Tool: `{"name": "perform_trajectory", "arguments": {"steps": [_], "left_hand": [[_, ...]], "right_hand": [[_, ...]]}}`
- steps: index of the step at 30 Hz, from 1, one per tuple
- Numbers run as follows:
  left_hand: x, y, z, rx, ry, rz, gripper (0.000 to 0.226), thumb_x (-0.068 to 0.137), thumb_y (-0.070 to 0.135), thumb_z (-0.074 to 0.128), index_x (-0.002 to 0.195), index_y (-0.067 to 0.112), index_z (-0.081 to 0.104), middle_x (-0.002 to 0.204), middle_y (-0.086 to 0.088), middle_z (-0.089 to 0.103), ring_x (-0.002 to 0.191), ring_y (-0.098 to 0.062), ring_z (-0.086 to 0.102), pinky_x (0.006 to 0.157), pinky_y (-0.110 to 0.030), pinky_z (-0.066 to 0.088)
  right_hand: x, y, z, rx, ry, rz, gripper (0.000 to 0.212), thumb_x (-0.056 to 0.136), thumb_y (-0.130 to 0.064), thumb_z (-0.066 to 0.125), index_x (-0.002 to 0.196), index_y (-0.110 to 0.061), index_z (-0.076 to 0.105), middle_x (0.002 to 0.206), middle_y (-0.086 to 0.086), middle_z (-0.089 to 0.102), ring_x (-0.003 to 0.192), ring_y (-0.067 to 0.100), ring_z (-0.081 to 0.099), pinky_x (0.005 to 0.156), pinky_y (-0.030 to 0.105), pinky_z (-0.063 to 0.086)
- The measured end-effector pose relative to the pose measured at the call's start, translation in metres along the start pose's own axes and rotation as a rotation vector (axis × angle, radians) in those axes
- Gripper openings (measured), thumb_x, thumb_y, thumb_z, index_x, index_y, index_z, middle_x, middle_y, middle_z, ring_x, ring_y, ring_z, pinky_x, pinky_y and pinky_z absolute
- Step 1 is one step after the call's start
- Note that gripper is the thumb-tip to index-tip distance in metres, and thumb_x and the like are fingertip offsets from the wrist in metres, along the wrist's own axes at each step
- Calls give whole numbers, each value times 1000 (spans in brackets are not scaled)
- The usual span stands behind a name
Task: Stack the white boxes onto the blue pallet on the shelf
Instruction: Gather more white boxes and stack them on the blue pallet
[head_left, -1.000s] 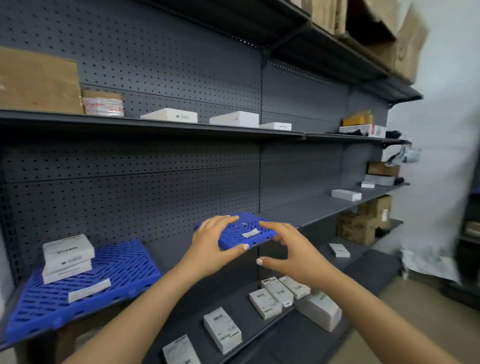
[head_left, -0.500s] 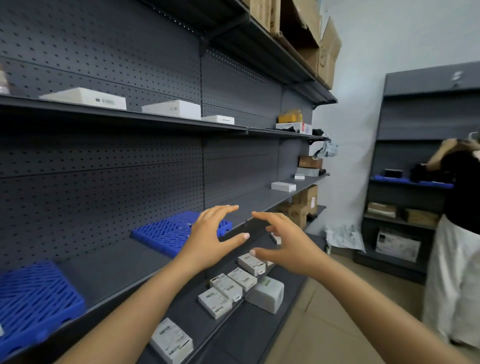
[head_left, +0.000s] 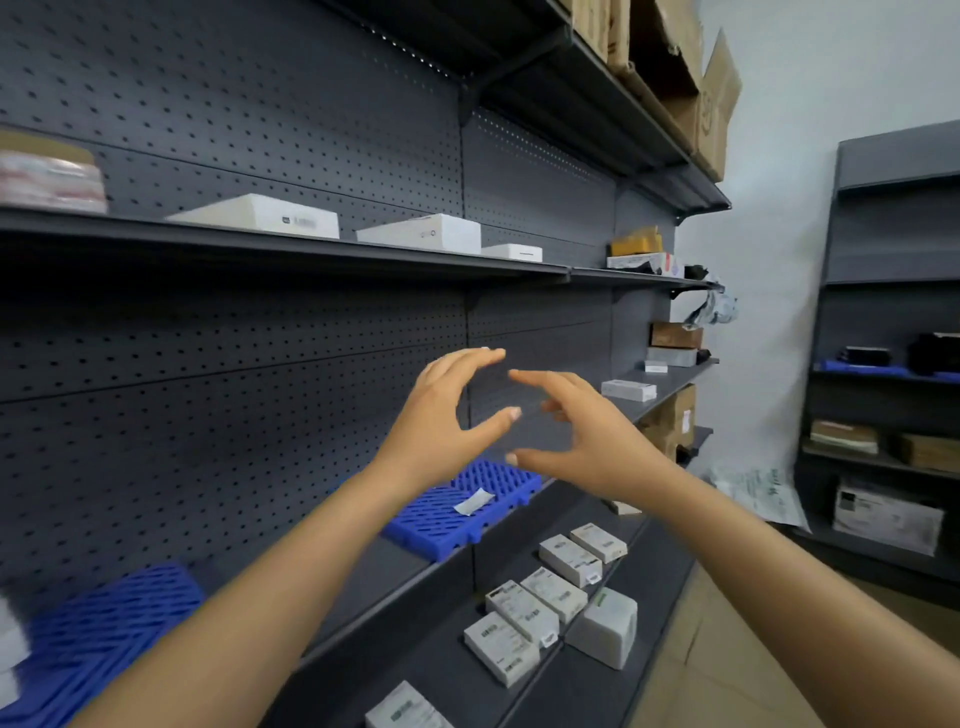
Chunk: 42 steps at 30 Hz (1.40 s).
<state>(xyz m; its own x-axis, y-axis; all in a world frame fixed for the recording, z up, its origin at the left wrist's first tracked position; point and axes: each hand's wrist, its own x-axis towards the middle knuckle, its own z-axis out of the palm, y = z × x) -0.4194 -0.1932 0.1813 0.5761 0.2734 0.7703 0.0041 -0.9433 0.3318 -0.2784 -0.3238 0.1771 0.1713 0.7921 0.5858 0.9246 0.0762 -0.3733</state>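
Note:
My left hand (head_left: 441, 421) and my right hand (head_left: 587, 436) are raised side by side in front of the grey shelving, fingers spread and holding nothing. Below them a blue pallet (head_left: 457, 512) lies on the middle shelf with a small white slip (head_left: 474, 501) on it. A second blue pallet (head_left: 104, 623) sits at the lower left, with blurred white boxes (head_left: 8, 654) at the frame edge. Several small white boxes (head_left: 540, 608) lie on the bottom shelf under my right forearm. Flat white boxes (head_left: 260, 215) rest on the upper shelf.
A white box (head_left: 628, 389) sits further along the middle shelf, with cardboard cartons (head_left: 672, 421) beyond it. Cartons (head_left: 675, 57) fill the top shelf. Another grey shelf unit (head_left: 893, 364) stands at the right across a tiled floor (head_left: 701, 649).
The view has swung back to the left and up. Both empty hands have risen from the pallet's level to above it. The person at the right is out of view.

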Motion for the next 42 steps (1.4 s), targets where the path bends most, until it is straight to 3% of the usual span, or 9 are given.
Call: {"name": "perform_trajectory", "arguments": {"steps": [2, 11, 16, 20, 25, 28, 32, 36, 42], "left_hand": [[4, -6, -17, 40, 32, 9, 54, 85, 39, 66, 135, 33, 47, 140, 15, 43, 132, -1, 31, 103, -13, 21], [44, -12, -83, 316, 216, 98, 52, 87, 38, 64, 136, 28, 47, 139, 11, 46, 134, -6, 34, 110, -26, 29], [72, -19, -108, 495, 315, 39, 52, 88, 39, 63, 136, 29, 46, 139, 11, 46, 132, -6, 35, 107, -20, 27], [89, -23, -128, 713, 346, -36, 55, 88, 41, 62, 138, 28, 44, 142, 8, 44, 134, -11, 32, 111, -30, 27], [100, -32, -161, 1074, 329, -251, 67, 87, 49, 57, 145, 25, 34, 146, 0, 41, 137, -21, 31, 114, -41, 26], [104, -32, -169, 1219, 264, -447, 67, 89, 57, 48, 145, 23, 35, 137, -6, 52, 129, -28, 41, 112, -46, 27], [108, -29, -168, 1259, 160, -653, 56, 93, 61, 31, 137, 28, 38, 110, -4, 66, 120, -29, 50, 115, -51, 8], [108, -23, -163, 1222, 160, -634, 46, 94, 59, 34, 126, 27, 43, 102, 0, 66, 108, -25, 55, 113, -53, 15], [83, -7, -146, 1278, 228, -397, 35, 92, 47, 49, 114, 21, 43, 106, 1, 66, 94, -21, 60, 115, -47, 13]], "right_hand": [[20, -6, 7, 33, 27, -47, 78, 78, -41, 75, 144, -39, 32, 137, -12, 38, 119, 7, 46, 101, 28, 42], [120, -29, 17, 179, 88, -304, 78, 76, -43, 76, 143, -36, 36, 140, -10, 42, 120, 6, 49, 101, 32, 46], [174, -37, 15, 251, 77, -446, 75, 78, -40, 75, 143, -33, 37, 141, -9, 43, 119, 9, 49, 101, 28, 44], [220, -39, 13, 241, 68, -513, 72, 82, -46, 69, 144, -34, 34, 145, -8, 39, 127, 11, 42, 102, 28, 37], [274, -47, 21, 261, 56, -563, 67, 87, -50, 61, 145, -36, 31, 150, -6, 34, 140, 18, 29, 109, 39, 33], [293, -57, 25, 229, -46, -583, 71, 87, -56, 57, 148, -38, 25, 154, -4, 30, 144, 23, 22, 111, 45, 32], [304, -68, 27, 72, -142, -596, 73, 88, -65, 45, 150, -33, 22, 150, 5, 38, 133, 27, 39, 95, 39, 39], [297, -66, 24, 143, -61, -653, 55, 89, -57, 53, 133, -26, 45, 120, 3, 55, 95, 19, 54, 66, 30, 42], [261, -46, 29, 354, 252, -725, 28, 90, -35, 62, 111, -21, 50, 114, -5, 39, 100, 10, 42, 76, 23, 33]]}}
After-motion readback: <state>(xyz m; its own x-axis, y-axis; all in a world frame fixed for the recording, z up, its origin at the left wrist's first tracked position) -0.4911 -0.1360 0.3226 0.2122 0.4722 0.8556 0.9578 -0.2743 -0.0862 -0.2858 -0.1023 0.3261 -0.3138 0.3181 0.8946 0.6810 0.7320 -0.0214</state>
